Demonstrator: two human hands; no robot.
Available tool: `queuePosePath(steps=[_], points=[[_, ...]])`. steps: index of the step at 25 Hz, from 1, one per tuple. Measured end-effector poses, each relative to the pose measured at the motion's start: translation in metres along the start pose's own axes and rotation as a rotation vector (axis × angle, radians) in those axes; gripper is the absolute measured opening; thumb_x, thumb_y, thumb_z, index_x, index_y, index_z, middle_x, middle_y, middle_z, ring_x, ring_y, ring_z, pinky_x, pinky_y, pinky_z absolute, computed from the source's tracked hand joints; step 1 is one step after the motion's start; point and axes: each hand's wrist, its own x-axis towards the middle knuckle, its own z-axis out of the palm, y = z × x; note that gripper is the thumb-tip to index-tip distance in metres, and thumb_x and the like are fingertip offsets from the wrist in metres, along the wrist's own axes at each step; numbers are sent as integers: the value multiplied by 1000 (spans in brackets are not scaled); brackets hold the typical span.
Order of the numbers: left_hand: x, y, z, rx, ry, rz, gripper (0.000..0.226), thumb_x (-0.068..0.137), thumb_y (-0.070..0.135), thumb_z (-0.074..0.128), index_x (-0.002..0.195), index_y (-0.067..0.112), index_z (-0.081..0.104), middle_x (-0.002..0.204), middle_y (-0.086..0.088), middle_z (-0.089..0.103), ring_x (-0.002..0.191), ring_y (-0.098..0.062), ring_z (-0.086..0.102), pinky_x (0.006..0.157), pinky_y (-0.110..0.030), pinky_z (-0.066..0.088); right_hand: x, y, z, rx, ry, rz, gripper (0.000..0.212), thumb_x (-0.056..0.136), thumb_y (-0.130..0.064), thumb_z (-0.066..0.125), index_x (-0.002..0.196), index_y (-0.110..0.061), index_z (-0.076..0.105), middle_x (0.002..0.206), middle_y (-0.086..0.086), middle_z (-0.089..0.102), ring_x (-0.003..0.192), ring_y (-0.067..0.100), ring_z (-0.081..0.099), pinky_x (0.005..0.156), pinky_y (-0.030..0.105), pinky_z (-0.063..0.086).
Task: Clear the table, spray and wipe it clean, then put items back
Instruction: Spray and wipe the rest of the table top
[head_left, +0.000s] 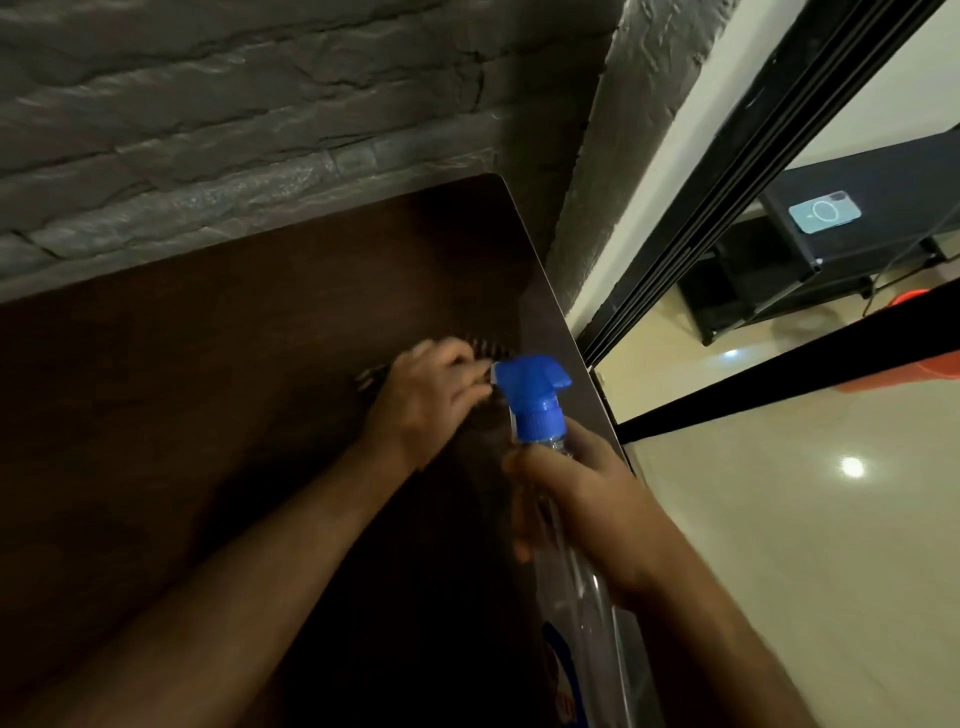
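This looks like a room in a home. A dark wood table (218, 364) sits with its far edge against a grey stone wall (234, 114), and black sliding door tracks (727, 171) run past its right edge. Through the door there is a shiny tile floor (810, 545) and a low black stand (883, 228) with a phone (824, 211) on top.

Table against the wall, hands near its right edge.

On the table (234, 364), toward the right edge: left hand (426, 395) pressing on a cloth (374, 376). Just right and nearer: right hand (582, 499) wrapped round a spray bottle (540, 410). Behind the table: wall (260, 104). Far right, past the door frame (727, 171): phone (824, 211) on a low stand (883, 228).
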Motion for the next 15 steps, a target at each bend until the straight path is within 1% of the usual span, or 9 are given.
queuePosePath(steps=[1,2,3,5,6,9,12,14,15], points=[[-21,-4,-7,-19,6,39,33,89,34,52,105,12,70,102,-4,62,87,-24,55,77,-36,43,-2,0,-2,9,-2,1,34,71,-27,62,101,-12,57,57,11,57,45,28,56,51,33,46],[-27,-15,-16,-21,53,21,33,89,34,53,106,12,71,101,-4,62,87,-23,55,77,-36,44,-3,0,-3,16,2,4,35,71,-27,62,102,-13,57,57,10,58,46,27,56,52,33,46],[-18,-30,-22,2,110,-53,30,90,32,56,107,11,71,101,-4,62,88,-24,56,78,-36,45,-3,2,-6,18,14,6,36,72,-27,63,104,-13,56,58,10,58,47,28,56,55,36,47],[32,-46,-26,49,204,-253,26,91,29,59,108,12,69,102,-5,61,92,-27,57,81,-37,45,0,4,-14,42,69,10,33,77,-25,67,106,-13,56,60,10,58,51,28,56,58,41,48],[63,-47,-22,62,232,-295,27,91,30,58,109,13,69,104,-5,60,95,-27,57,83,-36,45,2,3,-18,64,109,18,31,80,-23,69,107,-14,57,61,9,58,52,26,57,57,40,50],[128,-27,0,57,224,-272,31,93,34,56,116,16,66,113,-5,60,104,-25,56,90,-38,45,9,-3,-30,65,211,-23,22,85,-13,65,107,-12,59,64,8,59,52,20,58,50,31,53],[148,-16,13,22,225,-287,31,93,33,58,117,15,66,113,-4,60,103,-22,56,90,-38,46,15,-7,-40,-11,240,-60,15,86,-12,62,101,-11,58,64,8,60,49,17,59,49,28,52],[152,-5,16,28,204,-280,30,93,33,58,117,16,66,113,-4,60,101,-21,56,88,-38,47,12,-4,-41,-4,238,-36,20,87,-12,62,107,-15,59,64,7,60,48,15,58,46,23,52],[151,4,17,24,196,-247,30,93,33,58,117,16,66,113,-3,60,101,-21,55,88,-38,47,10,-3,-39,17,223,-24,24,88,-12,63,110,-17,58,64,8,59,48,16,58,46,23,52]])
